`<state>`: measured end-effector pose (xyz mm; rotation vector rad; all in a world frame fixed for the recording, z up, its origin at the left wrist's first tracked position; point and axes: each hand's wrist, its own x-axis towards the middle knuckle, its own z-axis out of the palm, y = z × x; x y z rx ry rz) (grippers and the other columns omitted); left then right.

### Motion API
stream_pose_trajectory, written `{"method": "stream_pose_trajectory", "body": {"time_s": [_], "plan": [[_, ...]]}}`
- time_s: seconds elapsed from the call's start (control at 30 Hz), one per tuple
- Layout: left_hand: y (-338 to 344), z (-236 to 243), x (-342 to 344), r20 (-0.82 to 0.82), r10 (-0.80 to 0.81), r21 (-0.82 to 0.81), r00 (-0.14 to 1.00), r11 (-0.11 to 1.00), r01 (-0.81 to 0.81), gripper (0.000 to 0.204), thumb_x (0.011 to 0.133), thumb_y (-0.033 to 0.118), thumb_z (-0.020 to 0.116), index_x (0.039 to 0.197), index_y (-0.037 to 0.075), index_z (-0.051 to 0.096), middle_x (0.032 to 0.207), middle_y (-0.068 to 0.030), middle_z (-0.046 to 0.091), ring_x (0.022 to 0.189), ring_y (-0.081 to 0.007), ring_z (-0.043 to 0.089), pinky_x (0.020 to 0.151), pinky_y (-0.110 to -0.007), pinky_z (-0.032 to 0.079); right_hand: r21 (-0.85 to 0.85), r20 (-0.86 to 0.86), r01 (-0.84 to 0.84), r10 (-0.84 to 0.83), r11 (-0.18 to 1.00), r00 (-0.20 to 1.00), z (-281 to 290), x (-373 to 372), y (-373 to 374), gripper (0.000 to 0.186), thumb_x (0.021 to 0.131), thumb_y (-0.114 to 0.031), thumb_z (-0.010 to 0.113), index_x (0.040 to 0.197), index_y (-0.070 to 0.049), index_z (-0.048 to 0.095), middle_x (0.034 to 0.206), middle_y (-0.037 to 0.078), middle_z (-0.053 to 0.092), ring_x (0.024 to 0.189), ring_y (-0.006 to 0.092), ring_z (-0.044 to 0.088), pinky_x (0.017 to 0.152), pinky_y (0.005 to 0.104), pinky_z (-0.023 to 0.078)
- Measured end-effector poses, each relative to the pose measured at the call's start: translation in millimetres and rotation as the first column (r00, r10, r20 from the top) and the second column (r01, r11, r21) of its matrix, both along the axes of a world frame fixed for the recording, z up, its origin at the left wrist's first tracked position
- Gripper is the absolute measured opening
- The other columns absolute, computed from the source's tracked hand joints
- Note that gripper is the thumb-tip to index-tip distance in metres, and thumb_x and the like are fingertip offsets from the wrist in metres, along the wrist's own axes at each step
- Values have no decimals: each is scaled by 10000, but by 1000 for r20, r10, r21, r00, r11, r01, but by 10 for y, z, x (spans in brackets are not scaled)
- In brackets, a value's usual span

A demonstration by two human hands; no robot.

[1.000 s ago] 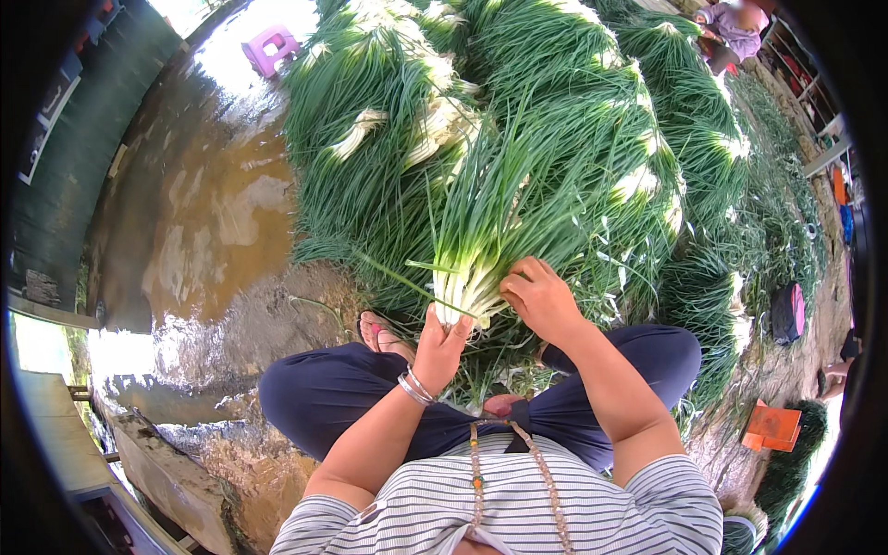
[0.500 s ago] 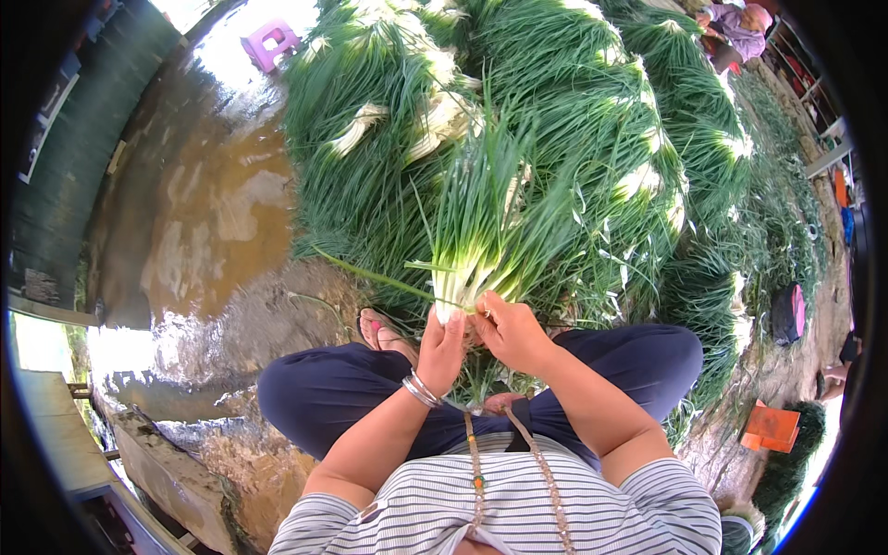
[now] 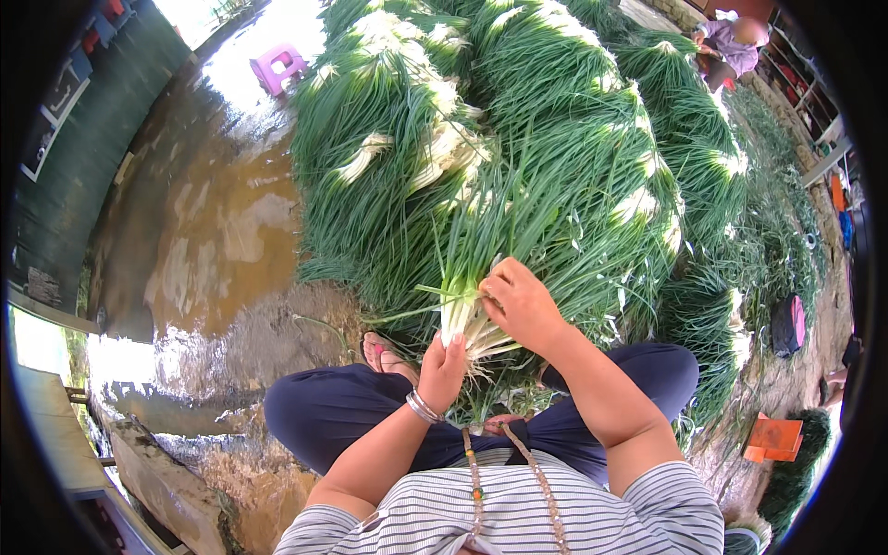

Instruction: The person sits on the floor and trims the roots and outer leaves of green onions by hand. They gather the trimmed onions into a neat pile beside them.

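A bunch of green onions (image 3: 462, 319) with white stems, roots and long green leaves lies over my crossed legs and feet. My left hand (image 3: 441, 368) is closed round its white lower end, fingers partly hidden by the stems. My right hand (image 3: 518, 305) is closed in a pinch at the upper stems where white turns green, just above and right of my left hand. Beyond the bunch, long heaps of more green onions (image 3: 555, 111) lie in rows, leaves overlapping and white ends showing.
Wet muddy ground (image 3: 194, 231) spreads to the left, with a pink plastic stool (image 3: 289, 67) at its back. Another person (image 3: 731, 51) crouches at the upper right. A black and pink bag (image 3: 788, 326) and an orange object (image 3: 772, 437) lie at the right. Loose leaves cover the ground there.
My right hand has moved up from beside my left hand to higher on the stems. My left hand has shifted slightly down, still gripping the bunch, whose roots now show on the right.
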<state>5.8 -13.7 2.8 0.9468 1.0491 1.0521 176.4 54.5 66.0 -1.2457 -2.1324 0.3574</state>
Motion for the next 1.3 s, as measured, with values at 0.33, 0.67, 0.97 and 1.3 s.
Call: {"method": "stream_pose_trajectory", "body": {"time_s": [0.33,0.67,0.97,1.3], "plan": [[82,125,-52,481,-27,-263,876,949,174,283,1005,243,415,1280,183,384,865,54,518,602,-10,433,472,-165,331,-430,-395,-114,-73,896,916,91,182,-274,155,855,-154,627,913,-44,534,858,87,601,666,156,567,596,304,476],[136,201,-54,545,222,-473,809,877,78,115,974,168,490,1084,202,487,915,45,569,705,-74,554,565,-254,470,-612,-650,-634,156,472,744,315,-91,-492,147,933,-135,528,841,-25,557,687,46,603,619,124,605,579,273,487],[76,136,-52,512,98,-409,854,901,142,117,971,194,506,1079,211,465,740,84,458,536,-30,382,452,-193,303,-75,-49,69,-73,995,996,-156,109,-148,94,840,-153,599,857,-67,567,695,124,593,596,298,581,579,368,473],[68,57,-3,358,51,-307,932,949,66,245,978,174,482,1208,154,399,792,51,478,596,-18,413,480,-165,317,-361,-194,9,-84,933,977,87,-59,-333,306,803,-283,699,954,-39,594,731,66,593,642,189,579,587,296,475]]}}
